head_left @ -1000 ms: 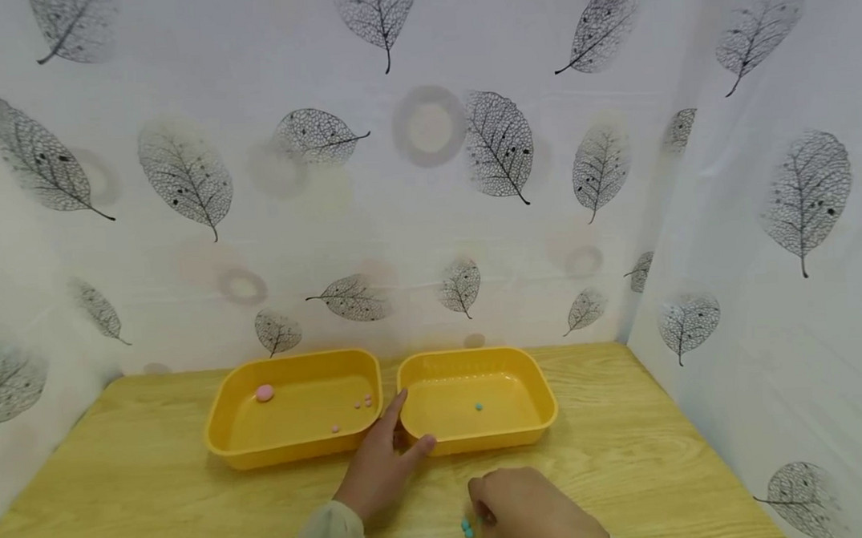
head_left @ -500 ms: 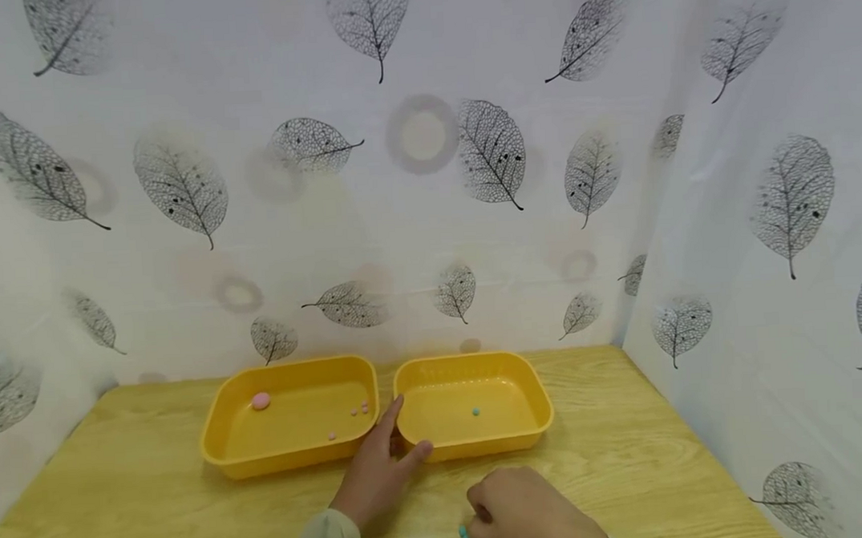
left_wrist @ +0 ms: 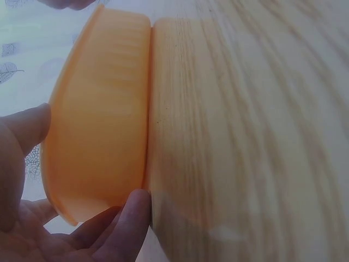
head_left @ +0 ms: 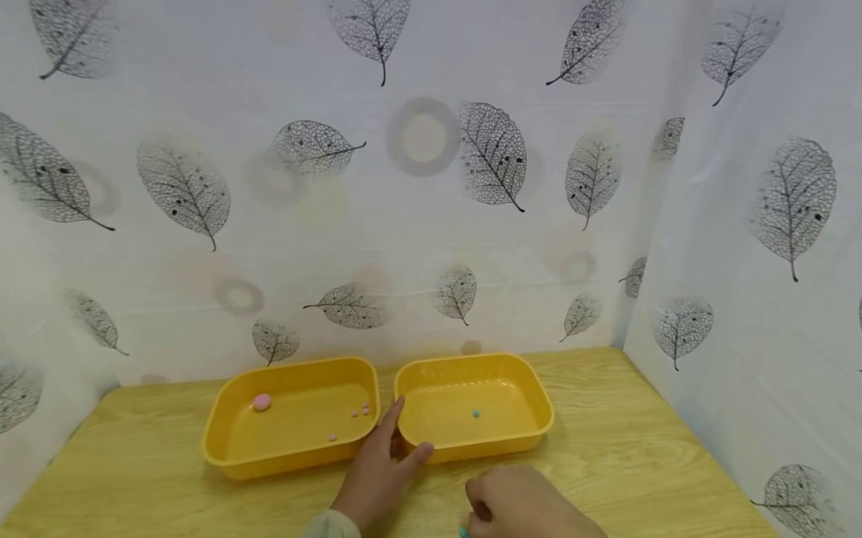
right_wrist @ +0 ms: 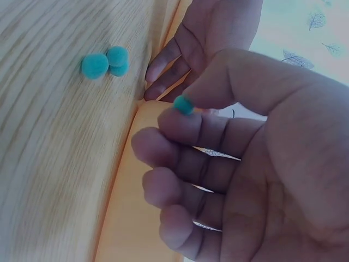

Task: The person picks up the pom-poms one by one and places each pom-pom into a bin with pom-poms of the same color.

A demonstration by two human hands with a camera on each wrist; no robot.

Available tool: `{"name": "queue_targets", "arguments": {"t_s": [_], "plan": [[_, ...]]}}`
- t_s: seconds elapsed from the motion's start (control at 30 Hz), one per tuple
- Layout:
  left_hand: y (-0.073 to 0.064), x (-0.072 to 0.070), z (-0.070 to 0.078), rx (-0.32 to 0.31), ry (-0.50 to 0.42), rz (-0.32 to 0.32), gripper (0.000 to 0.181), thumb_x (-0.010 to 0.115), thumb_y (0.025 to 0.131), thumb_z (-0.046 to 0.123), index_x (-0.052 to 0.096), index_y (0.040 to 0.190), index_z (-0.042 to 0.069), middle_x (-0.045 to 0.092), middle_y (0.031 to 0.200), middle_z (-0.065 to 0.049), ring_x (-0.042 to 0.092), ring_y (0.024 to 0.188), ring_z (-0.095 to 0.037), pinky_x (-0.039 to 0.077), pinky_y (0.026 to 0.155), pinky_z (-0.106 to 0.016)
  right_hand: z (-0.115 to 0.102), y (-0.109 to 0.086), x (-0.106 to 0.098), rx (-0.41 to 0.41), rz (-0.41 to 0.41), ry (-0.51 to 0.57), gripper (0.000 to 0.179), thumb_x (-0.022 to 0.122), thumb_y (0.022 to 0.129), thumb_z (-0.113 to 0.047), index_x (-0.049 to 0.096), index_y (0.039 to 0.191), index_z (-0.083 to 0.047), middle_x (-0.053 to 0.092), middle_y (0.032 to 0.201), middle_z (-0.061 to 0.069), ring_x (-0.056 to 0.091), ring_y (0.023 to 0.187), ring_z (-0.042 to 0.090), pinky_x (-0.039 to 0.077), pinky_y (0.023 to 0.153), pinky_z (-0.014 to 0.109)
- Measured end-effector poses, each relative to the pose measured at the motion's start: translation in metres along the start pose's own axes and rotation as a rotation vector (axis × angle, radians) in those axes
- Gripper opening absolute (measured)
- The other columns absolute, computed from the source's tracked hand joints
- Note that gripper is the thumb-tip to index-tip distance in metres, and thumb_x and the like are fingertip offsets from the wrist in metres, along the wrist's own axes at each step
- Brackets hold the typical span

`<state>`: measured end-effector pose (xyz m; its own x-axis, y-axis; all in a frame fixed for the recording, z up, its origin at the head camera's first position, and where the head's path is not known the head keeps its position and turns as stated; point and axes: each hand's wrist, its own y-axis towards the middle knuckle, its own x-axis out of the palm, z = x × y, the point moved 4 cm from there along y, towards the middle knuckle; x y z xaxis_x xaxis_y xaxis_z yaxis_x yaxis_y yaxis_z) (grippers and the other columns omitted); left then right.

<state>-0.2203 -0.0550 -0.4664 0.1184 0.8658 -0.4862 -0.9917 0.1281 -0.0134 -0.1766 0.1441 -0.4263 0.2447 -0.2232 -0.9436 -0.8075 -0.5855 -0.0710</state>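
Note:
Between thumb and index fingertip, my right hand (head_left: pixel 531 509) pinches a tiny teal pom-pom (right_wrist: pixel 183 105); its other fingers curl loosely. Several more teal pom-poms (right_wrist: pixel 95 66) lie on the table close to that hand, some partly hidden by it in the head view. My left hand (head_left: pixel 378 472) holds the front left corner of the right-hand yellow tray (head_left: pixel 482 450). Its thumb rests on the front rim, and its fingers are at the tray's side and low edge (left_wrist: pixel 133 218). One teal pom-pom (head_left: pixel 477 413) lies inside this tray.
To the left stands another yellow tray (head_left: pixel 288 466), holding a larger pink ball (head_left: pixel 262 402) and several small pink ones (head_left: pixel 333 438). Both trays sit on a wood-grain table (head_left: pixel 123 507). A white leaf-print curtain (head_left: pixel 429 221) encloses the back and sides.
The right hand has drawn its fingers in and pinches a teal pom-pom from beside the others. The left hand keeps its place on the tray. The head view has shifted slightly.

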Motion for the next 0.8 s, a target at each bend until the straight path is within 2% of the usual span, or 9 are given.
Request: {"name": "queue_targets", "arguments": {"t_s": [0.17,0.37,0.63,0.73,0.8], "plan": [[0.001,0.0,0.001,0.001,0.005,0.001,0.094,0.069,0.092,0.062,0.027,0.166,0.022,0.046,0.157,-0.02,0.052,0.135,-0.04,0.041,0.108,-0.065,0.002,0.0,-0.002,0.016,0.023,-0.006,0.027,0.078,0.087,-0.023,0.055,0.072,-0.027,0.042,0.059,-0.017,0.039,0.053,0.001,0.036,0.05,0.021],[0.001,0.0,0.003,-0.014,-0.003,0.001,0.093,0.07,0.092,0.06,0.026,0.166,0.023,0.043,0.159,-0.02,0.05,0.137,-0.042,0.041,0.108,-0.066,0.003,0.0,-0.01,-0.027,0.134,-0.007,0.025,0.072,0.082,-0.014,0.052,0.073,-0.026,0.043,0.062,-0.018,0.039,0.054,-0.001,0.037,0.05,0.019],[0.002,0.0,0.003,-0.014,0.015,0.001,0.095,0.069,0.092,0.063,0.026,0.166,0.022,0.047,0.155,-0.02,0.053,0.134,-0.039,0.042,0.107,-0.066,0.006,0.002,-0.02,-0.068,0.252,0.032,0.033,0.067,0.095,-0.019,0.05,0.069,-0.028,0.037,0.058,-0.019,0.034,0.051,-0.004,0.032,0.048,0.017],[0.002,0.001,0.002,-0.014,0.016,-0.002,0.095,0.069,0.092,0.062,0.026,0.166,0.021,0.054,0.148,-0.018,0.057,0.126,-0.034,0.045,0.104,-0.063,0.007,0.002,-0.022,-0.07,0.301,0.02,0.028,0.068,0.094,-0.018,0.054,0.073,-0.027,0.043,0.063,-0.019,0.038,0.055,-0.004,0.036,0.051,0.017],[0.002,0.001,0.002,-0.014,0.022,-0.006,0.094,0.069,0.092,0.061,0.026,0.166,0.021,0.061,0.133,-0.014,0.059,0.114,-0.028,0.048,0.099,-0.059,0.007,0.001,-0.023,-0.074,0.342,-0.003,0.023,0.07,0.092,-0.017,0.056,0.077,-0.027,0.048,0.068,-0.017,0.04,0.059,-0.003,0.039,0.054,0.017]]}}
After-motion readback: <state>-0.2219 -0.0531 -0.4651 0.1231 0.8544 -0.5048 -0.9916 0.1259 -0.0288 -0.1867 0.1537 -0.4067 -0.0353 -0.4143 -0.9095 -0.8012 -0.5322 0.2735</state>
